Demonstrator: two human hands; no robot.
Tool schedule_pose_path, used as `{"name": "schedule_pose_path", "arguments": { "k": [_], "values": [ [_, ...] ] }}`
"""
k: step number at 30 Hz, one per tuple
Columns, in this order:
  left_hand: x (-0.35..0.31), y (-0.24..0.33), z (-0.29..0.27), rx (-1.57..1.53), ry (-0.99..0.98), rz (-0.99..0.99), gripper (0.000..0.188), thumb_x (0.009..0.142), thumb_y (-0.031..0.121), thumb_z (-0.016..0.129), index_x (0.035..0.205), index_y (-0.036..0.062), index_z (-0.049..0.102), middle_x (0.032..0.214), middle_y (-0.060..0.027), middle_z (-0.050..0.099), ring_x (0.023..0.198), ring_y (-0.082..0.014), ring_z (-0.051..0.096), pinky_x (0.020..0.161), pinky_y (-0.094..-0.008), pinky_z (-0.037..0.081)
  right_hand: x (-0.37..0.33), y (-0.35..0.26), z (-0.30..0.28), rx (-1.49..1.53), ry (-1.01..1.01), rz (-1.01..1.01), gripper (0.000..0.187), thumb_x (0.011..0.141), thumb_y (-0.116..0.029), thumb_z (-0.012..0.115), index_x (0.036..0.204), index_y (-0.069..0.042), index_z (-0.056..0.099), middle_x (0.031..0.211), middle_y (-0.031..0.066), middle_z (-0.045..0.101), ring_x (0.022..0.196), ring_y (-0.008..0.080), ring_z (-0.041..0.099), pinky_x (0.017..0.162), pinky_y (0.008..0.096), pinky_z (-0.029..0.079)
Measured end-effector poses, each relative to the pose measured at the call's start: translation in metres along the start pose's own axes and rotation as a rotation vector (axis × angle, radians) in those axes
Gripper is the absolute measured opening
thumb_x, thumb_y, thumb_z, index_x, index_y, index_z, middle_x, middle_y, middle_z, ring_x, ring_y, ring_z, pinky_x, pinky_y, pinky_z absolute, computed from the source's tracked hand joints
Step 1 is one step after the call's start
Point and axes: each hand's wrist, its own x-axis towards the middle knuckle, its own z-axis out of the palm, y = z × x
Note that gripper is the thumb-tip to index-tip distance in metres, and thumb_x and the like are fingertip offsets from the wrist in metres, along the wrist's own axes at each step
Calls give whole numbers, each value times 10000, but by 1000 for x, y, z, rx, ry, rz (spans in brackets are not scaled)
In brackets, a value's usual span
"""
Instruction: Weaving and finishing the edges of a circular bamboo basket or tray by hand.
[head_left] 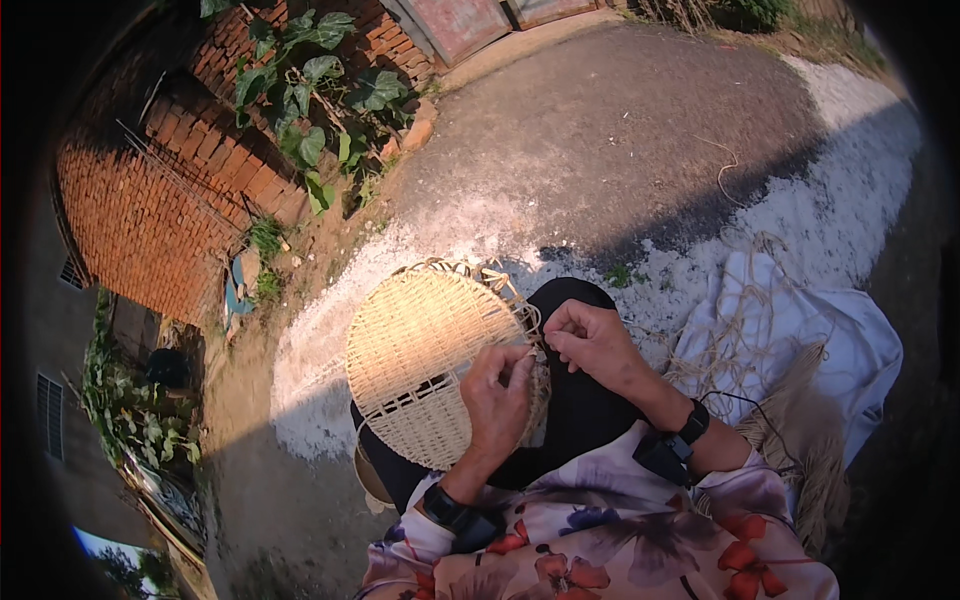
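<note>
A round, flat woven straw piece (425, 340) lies on my lap. Its far part is sunlit and its near part shaded, with a row of dark gaps across the middle. Loose loops of strand (497, 278) stick out along its far right rim. My left hand (497, 395) rests over the near right side of the weave, thumb and forefinger closed at the rim. Just to the right, my right hand (595, 345) is raised above my dark-clothed knee in a pinch. Whatever thin thing its fingertips may hold is too small to make out.
To my right a white cloth (845, 345) lies under tangled strands (745, 310), beside a bundle of straw fibre (800, 460). A round metal-looking vessel (372, 475) is partly hidden by my left leg. Brick walls (165, 230) and leafy plants (310, 95) stand at far left.
</note>
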Motion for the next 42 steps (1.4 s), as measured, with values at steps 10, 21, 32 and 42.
{"name": "schedule_pose_path", "arguments": {
  "k": [10,21,32,42],
  "values": [
    [-2,-6,6,-69,42,-36,46,869,26,689,906,3,675,767,-37,601,656,-107,567,618,-261,464,-1,13,12,-111,-8,-143,72,864,-52,650,882,10,617,691,98,634,615,102,609,556,304,482],
    [1,-5,5,-82,60,-44,43,856,27,686,890,4,673,747,-71,617,620,-145,594,594,-290,475,-5,13,15,-412,32,-452,83,885,-75,633,919,-15,587,809,166,643,749,371,657,620,422,516],
    [6,-3,-3,-11,-30,-90,72,851,49,677,889,-10,660,744,-112,620,641,-185,614,632,-320,491,8,-3,3,-892,-132,-856,115,783,-50,629,879,-19,575,756,110,584,697,292,648,599,398,518],
    [10,-5,-6,25,-60,-80,73,857,46,687,858,-13,643,712,-107,624,615,-175,597,615,-315,487,17,-34,2,-1171,-197,-858,109,770,-96,653,842,-31,603,744,113,641,668,279,685,579,386,533]
  ]
}}
